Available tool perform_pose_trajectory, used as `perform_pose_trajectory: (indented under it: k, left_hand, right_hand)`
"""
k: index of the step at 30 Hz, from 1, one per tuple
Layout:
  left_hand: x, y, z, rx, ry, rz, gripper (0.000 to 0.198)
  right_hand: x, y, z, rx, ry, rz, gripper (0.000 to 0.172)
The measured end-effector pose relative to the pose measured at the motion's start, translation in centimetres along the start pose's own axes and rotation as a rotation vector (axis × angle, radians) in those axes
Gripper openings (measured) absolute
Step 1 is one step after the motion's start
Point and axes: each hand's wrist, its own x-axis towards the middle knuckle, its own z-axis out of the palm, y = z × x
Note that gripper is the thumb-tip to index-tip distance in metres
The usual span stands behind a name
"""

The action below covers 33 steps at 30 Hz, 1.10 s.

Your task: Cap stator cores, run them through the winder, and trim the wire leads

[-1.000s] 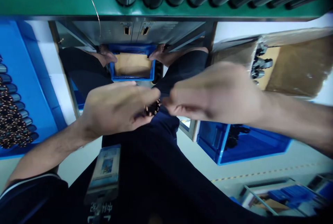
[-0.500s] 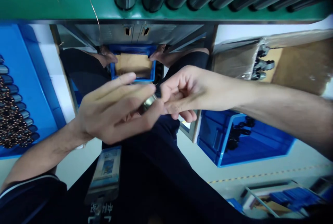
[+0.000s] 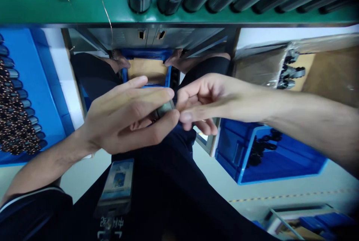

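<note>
My left hand (image 3: pixel 129 116) is wrapped round a small metal cylinder (image 3: pixel 165 108), most of which is hidden behind its fingers. At the cylinder's right end, my right hand (image 3: pixel 200 102) has its thumb and index finger pinched together, close to the left fingertips. A tiny bit of copper-coloured wire (image 3: pixel 203 120) shows by the right hand's lower fingers. Whatever else the pinch holds is too small to make out.
Dark metal cylinders (image 3: pixel 140 0) line the green bench (image 3: pixel 84 9), where two others trail thin wires. A blue bin (image 3: pixel 50 95) of wound parts is at left. At right are a blue crate (image 3: pixel 232 147) and a plastic-lined carton (image 3: pixel 260 65).
Both hands have shifted slightly right in the picture, as has the background. The metal cylinder has turned a little between the left fingers and looks less bright.
</note>
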Motion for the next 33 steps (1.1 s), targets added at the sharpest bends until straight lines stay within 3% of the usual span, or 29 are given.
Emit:
perform_pose_trajectory:
  k: [3,6,9,12,14,17,19,22,26,29,33]
  left_hand:
    - [0.3,0.0,0.4,0.084,0.025,0.159,0.018]
    - [0.0,0.1,0.4,-0.008,0.025,0.060,0.031]
    - [-0.8,0.3,-0.9,-0.090,-0.036,-0.050,0.025]
    - [-1.4,-0.3,-3.8,0.012,0.103,-0.092,0.015]
    - [-1.4,-1.7,-6.4,0.156,0.293,-0.084,0.010]
    - [-0.4,-5.0,-10.1,0.431,0.547,-0.067,0.005]
    - [0.6,-7.7,-11.8,0.568,0.564,-0.101,0.013]
    - [2.1,-10.6,-13.1,0.676,0.464,-0.137,0.026]
    - [4.6,-11.3,-14.9,0.552,0.456,-0.140,0.025]
    - [8.1,-12.1,-16.8,0.471,0.395,-0.135,0.036]
    - [13.9,-15.2,-18.4,0.554,0.169,-0.311,0.037]
  right_hand:
    - [-0.1,0.4,1.4,-0.338,0.170,-0.244,0.044]
    - [-1.4,0.2,1.9,-0.701,0.357,-0.450,0.039]
    - [-3.1,0.8,1.4,-0.992,0.505,-0.579,0.031]
    - [-4.2,2.8,0.5,-1.047,0.705,-0.619,0.016]
    - [-4.1,4.3,0.1,-0.983,0.743,-0.565,0.021]
    - [-2.8,6.0,0.3,-0.832,0.602,-0.503,0.014]
    - [-1.7,6.5,0.8,-0.812,0.439,-0.527,0.012]
    - [-0.6,7.2,1.5,-0.899,0.309,-0.516,0.030]
    - [-0.6,8.0,1.5,-0.942,0.224,-0.411,0.034]
    - [-0.5,7.7,1.3,-0.962,0.189,-0.348,0.035]
    - [0.6,6.3,1.9,-1.035,0.121,-0.322,0.035]
